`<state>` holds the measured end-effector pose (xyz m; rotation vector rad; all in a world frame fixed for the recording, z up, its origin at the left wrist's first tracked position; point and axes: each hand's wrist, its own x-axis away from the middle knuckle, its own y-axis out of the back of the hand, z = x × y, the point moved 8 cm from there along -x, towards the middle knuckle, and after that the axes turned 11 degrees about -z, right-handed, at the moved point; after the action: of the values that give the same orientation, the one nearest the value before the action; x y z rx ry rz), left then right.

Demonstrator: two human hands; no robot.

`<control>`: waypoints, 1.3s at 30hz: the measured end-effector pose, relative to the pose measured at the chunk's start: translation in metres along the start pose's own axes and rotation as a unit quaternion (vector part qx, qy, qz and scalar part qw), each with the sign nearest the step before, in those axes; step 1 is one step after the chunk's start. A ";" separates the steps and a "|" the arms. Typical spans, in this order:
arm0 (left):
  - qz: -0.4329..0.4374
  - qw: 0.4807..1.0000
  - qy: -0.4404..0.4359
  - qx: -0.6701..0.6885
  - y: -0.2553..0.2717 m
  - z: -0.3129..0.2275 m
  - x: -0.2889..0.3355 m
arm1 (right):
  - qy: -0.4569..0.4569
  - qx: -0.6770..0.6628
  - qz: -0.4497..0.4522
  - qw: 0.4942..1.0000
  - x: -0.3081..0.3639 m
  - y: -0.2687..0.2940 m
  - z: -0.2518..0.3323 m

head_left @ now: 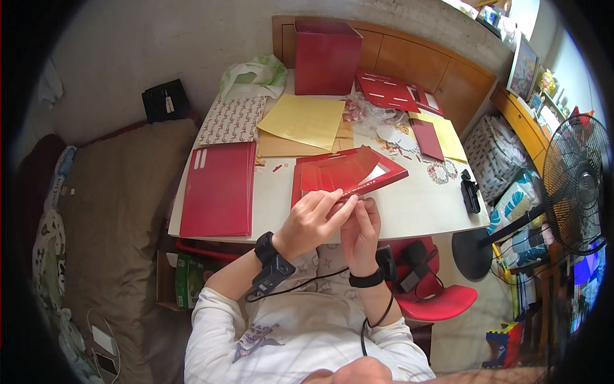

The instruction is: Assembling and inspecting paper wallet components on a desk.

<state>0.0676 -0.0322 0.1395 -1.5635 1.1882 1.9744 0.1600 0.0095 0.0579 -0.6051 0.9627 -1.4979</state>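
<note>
My left hand [314,221] and my right hand [361,227] meet at the near edge of a flat red cardboard piece [348,173], a die-cut box blank with a window and folded flaps. Both hands pinch its front strip, fingers closed on the card. The blank rests partly on the white table [409,208], tilted up toward me. A black band with a cabled device sits on each wrist.
A stack of red card sheets [219,189] lies at the left of the table. Yellow paper [302,120], patterned paper [231,120], a tall red box [326,56] and more red blanks [387,91] lie further back. A black fan [575,185] and red stool [441,301] stand right.
</note>
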 end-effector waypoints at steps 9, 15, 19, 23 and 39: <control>0.023 0.998 -0.018 -0.050 -0.005 -0.002 -0.003 | -0.008 0.023 -0.014 1.000 -0.001 0.002 -0.003; 0.032 0.998 -0.016 -0.055 -0.007 -0.001 0.001 | 0.040 0.042 -0.046 0.997 -0.006 0.007 -0.004; 0.016 0.999 -0.023 -0.037 -0.004 -0.005 0.001 | 0.040 0.026 -0.034 0.998 -0.006 0.009 -0.008; 0.000 1.000 -0.022 -0.002 0.002 -0.012 -0.001 | -0.001 0.002 -0.080 0.997 -0.004 0.014 -0.018; -0.033 0.998 -0.038 0.043 0.025 -0.007 0.004 | 0.656 0.594 0.274 0.378 0.061 -0.067 0.057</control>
<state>0.0529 -0.0535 0.1453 -1.4533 1.1608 1.8986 0.1597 -0.0648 0.1346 2.1080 0.6215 -1.3313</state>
